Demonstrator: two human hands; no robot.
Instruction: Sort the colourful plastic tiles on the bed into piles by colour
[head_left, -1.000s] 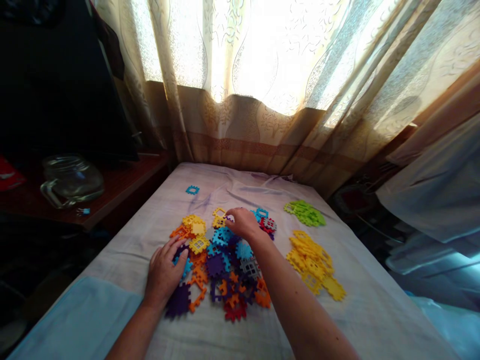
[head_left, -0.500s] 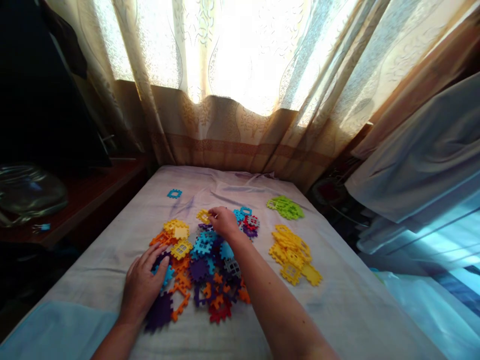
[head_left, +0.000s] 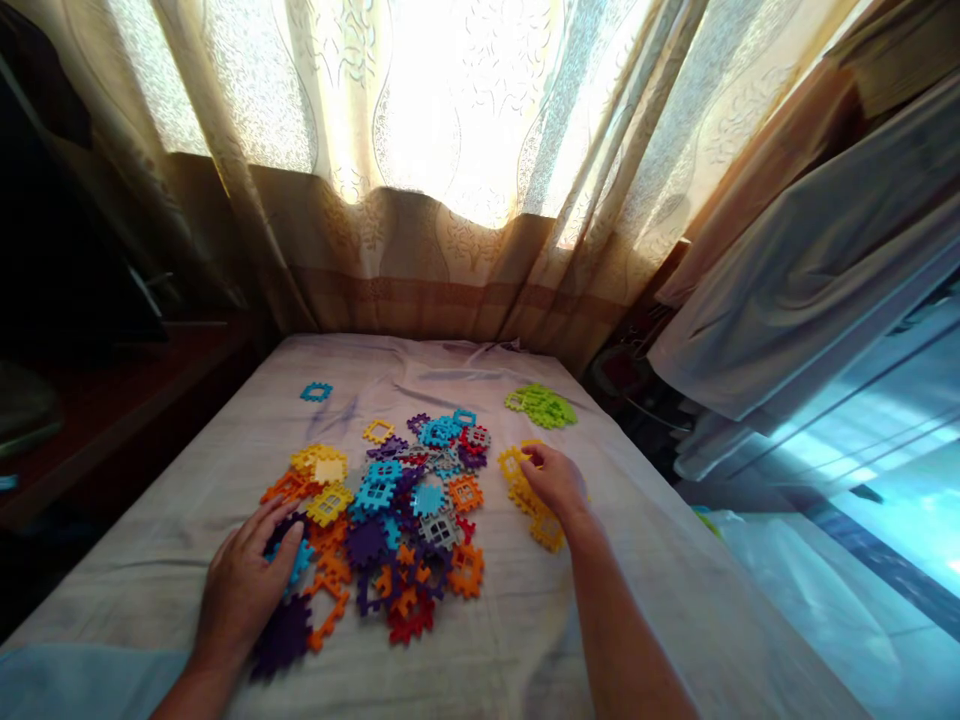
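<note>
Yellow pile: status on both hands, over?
Right hand at yellow pile, gripping yellow window piece. Left hand on mixed pile, left edge. Right hand hides part of yellow pile.

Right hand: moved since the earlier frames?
Yes: right hand went rightward, from the mixed pile, well left of the green pile, to the yellow pile, nearer the camera than the green.

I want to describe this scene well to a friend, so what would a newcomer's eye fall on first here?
Probably the bright curtain across the top. Next, the mixed pile below it, with the left hand at its left edge. To that pile's right, the right hand holds a yellow piece at the yellow pile.
</note>
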